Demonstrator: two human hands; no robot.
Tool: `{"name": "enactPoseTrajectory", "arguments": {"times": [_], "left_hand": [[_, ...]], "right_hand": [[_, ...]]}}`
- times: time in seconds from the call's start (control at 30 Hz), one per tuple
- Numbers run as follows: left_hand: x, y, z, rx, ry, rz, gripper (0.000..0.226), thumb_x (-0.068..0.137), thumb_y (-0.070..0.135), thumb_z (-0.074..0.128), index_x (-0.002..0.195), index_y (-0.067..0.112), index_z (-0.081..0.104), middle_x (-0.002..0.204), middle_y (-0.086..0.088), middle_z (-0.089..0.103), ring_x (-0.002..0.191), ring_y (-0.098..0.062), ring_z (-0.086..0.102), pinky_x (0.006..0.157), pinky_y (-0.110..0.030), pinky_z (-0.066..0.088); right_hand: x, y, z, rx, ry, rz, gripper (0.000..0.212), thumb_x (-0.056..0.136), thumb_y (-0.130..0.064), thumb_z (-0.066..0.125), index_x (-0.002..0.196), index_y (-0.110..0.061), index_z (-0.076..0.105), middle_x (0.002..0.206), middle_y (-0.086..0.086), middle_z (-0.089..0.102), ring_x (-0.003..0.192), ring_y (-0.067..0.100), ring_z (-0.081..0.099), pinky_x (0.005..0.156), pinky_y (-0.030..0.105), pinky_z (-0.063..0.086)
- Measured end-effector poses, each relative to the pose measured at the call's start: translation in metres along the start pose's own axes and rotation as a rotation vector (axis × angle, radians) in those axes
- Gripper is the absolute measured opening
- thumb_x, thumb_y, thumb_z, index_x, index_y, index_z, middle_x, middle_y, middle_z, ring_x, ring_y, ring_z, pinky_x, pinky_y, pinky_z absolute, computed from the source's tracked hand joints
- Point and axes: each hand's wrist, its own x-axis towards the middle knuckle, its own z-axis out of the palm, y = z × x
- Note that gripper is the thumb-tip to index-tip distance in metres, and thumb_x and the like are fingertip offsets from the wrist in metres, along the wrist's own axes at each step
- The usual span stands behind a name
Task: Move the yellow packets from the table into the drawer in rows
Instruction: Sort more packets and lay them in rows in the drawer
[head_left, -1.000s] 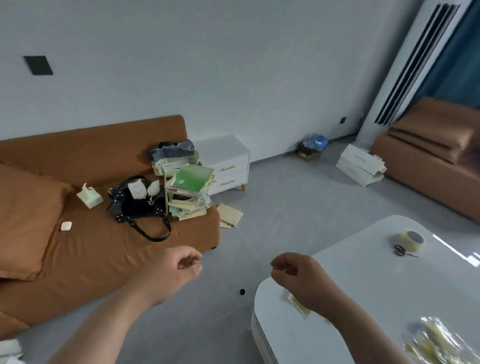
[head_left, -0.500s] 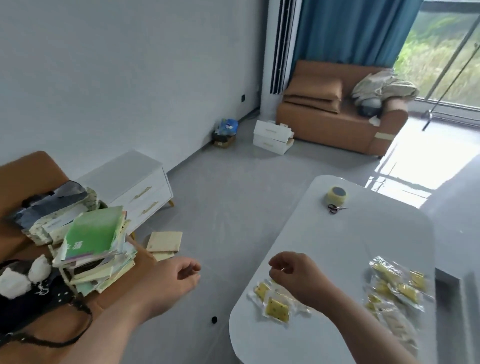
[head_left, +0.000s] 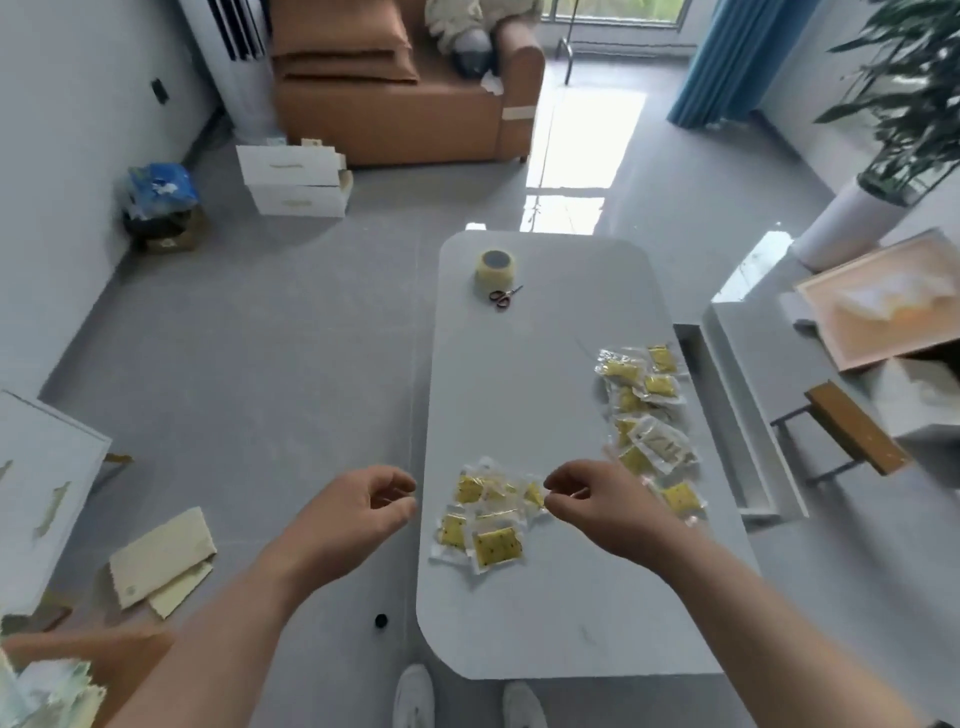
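Left hand (head_left: 358, 514) nearer table (head_left: 545, 364) — packets (head_left: 496, 545) askew

A single wide-angle camera worn on the head looks forward and steeply down from above the near end of the table (head_left: 545, 364), close to it. It faces along the table's length toward the sofa (head_left: 395, 119). The wearer's shoes (head_left: 415, 696) show at the bottom edge.

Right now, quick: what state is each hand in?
Left hand: open, fingers loosely curled, holding nothing.
Right hand: fingers curled just above the yellow packets; cannot tell whether it pinches one.
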Motion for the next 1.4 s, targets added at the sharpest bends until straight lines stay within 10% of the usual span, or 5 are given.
{"name": "enactPoseTrajectory", "arguments": {"times": [0.37, 0.77, 1.2, 1.4], "left_hand": [[0.125, -0.065, 0.043, 0.045, -0.23, -0.078, 0.019, 0.092, 0.027, 0.061, 0.109, 0.02, 0.065, 0.104, 0.007, 0.067, 0.099, -0.006, 0.061, 0.083, -0.022, 0.045], [0.271, -0.211, 0.179, -0.131, -0.297, -0.396, 0.013, 0.09, 0.022, 0.063, 0.102, 0.017, 0.065, 0.103, -0.004, 0.065, 0.091, -0.019, 0.06, 0.089, -0.039, 0.05], [0.281, -0.253, 0.251, 0.368, 0.13, -0.166, 0.066, 0.078, 0.04, 0.071, 0.136, 0.021, 0.046, 0.125, -0.005, 0.045, 0.121, -0.026, 0.039, 0.101, -0.038, 0.039], [0.274, -0.262, 0.261, 0.453, 0.16, -0.116, 0.079, 0.077, 0.037, 0.075, 0.143, 0.02, 0.034, 0.137, -0.007, 0.04, 0.128, -0.028, 0.035, 0.107, -0.04, 0.035]], "right_hand": [[0.072, 0.064, 0.077, 0.067, -0.031, 0.18, 0.02, 0.088, -0.026, 0.063, 0.106, -0.019, 0.068, 0.091, -0.011, 0.066, 0.083, 0.003, 0.062, 0.067, 0.012, 0.046], [0.239, 0.192, 0.197, -0.223, -0.226, 0.037, 0.049, 0.082, -0.032, 0.069, 0.129, -0.022, 0.058, 0.133, -0.005, 0.056, 0.123, 0.014, 0.05, 0.102, 0.027, 0.042], [0.259, 0.248, 0.251, -0.741, -0.157, -0.273, 0.101, 0.076, -0.055, 0.069, 0.154, -0.02, 0.015, 0.149, 0.004, 0.032, 0.139, 0.03, 0.024, 0.115, 0.042, 0.017], [0.255, 0.248, 0.252, -0.721, -0.15, -0.287, 0.083, 0.076, -0.052, 0.069, 0.144, -0.023, 0.032, 0.151, 0.004, 0.027, 0.141, 0.029, 0.019, 0.116, 0.043, 0.013]]}}
